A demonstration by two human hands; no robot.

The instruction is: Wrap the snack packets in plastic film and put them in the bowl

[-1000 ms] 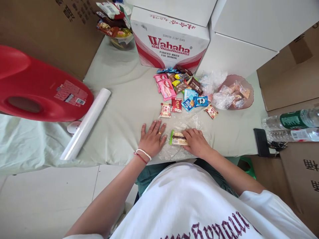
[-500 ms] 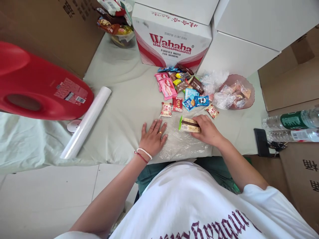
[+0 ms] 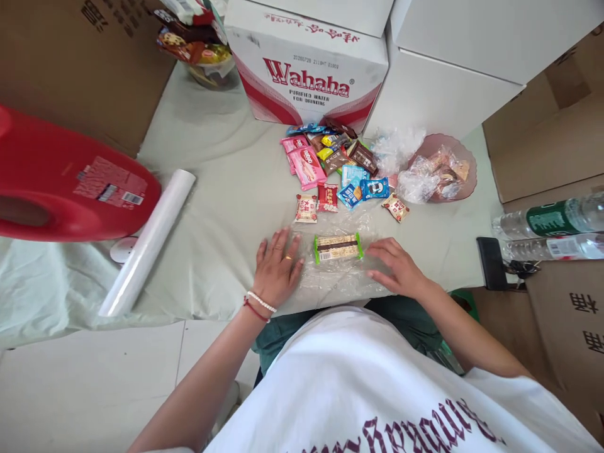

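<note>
A wrapped wafer bar (image 3: 338, 247) with green ends lies flat on a sheet of clear plastic wrap (image 3: 325, 281). My left hand (image 3: 276, 267) rests palm down at the wrap's left side, fingers stretched out. To the right of the bar, my right hand (image 3: 395, 267) is held with thumb and fingers apart, holding nothing; its fingertips are close to the bar's green end. Beyond them sit a cream candy packet (image 3: 306, 208), a red packet (image 3: 327, 197) and a heap of wrapped snacks, among them a pink wafer packet (image 3: 306, 167).
A roll of plastic wrap (image 3: 148, 242) lies at the left beside a red jug (image 3: 70, 182). At the right are a pink bowl (image 3: 472, 182) with plastic-wrapped snacks, a phone (image 3: 491, 263) and bottles (image 3: 557, 217). A Wahaha carton (image 3: 311, 69) stands behind.
My right hand has let go of the wafer bar, which now lies on the plastic wrap, and has drawn slightly right. My left hand stays flat. The view has shifted a little.
</note>
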